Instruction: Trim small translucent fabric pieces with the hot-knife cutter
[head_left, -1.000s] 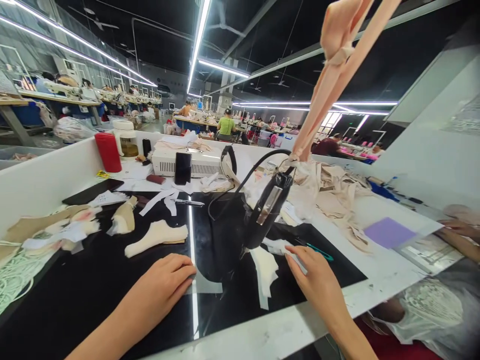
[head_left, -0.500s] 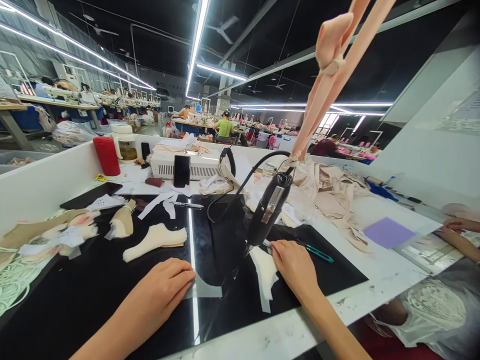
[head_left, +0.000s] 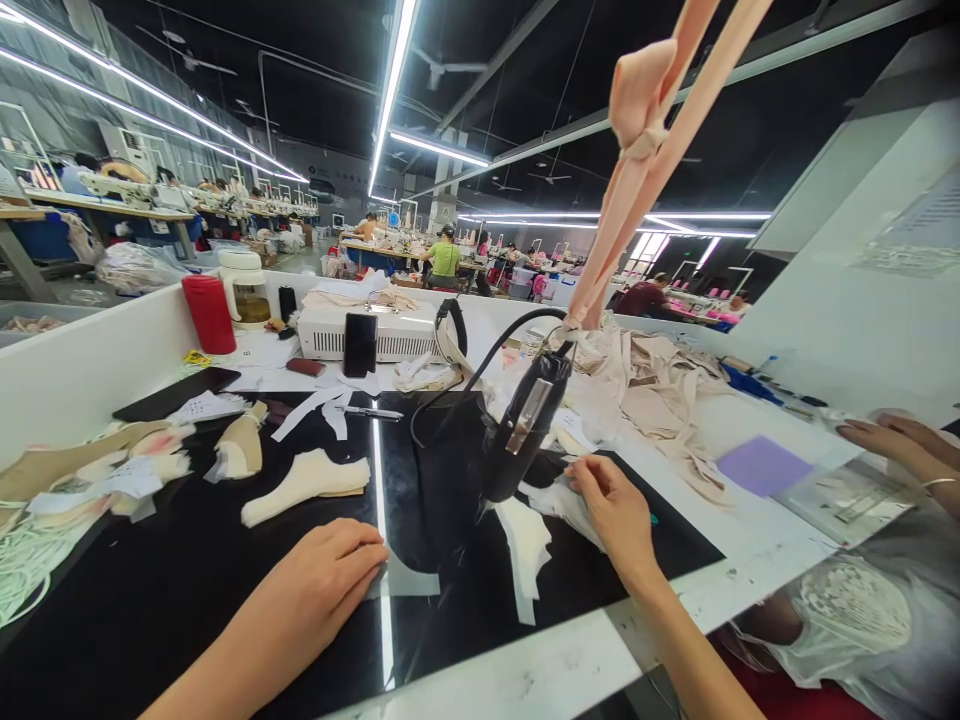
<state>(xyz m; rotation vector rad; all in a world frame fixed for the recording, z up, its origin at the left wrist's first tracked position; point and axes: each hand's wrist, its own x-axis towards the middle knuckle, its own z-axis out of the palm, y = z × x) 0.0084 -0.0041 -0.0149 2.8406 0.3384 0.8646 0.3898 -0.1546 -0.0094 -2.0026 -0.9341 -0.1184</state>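
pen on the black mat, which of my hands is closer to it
Left. Your left hand is on the near side of the pen, apart from it; your right hand is farther off, right of the hanging black tool.

The right hand (head_left: pixel 615 510), over the edge of the cream piece (head_left: pixel 529 550) half a second ago, has shifted right, baring that edge; its bunched fingertips are now at the whitish sheet (head_left: pixel 553 500), right of centre. The teal tool (head_left: pixel 654 519) has nearly vanished behind it. A co-worker's hands (head_left: pixel 874 437) have reached further in from the right edge.
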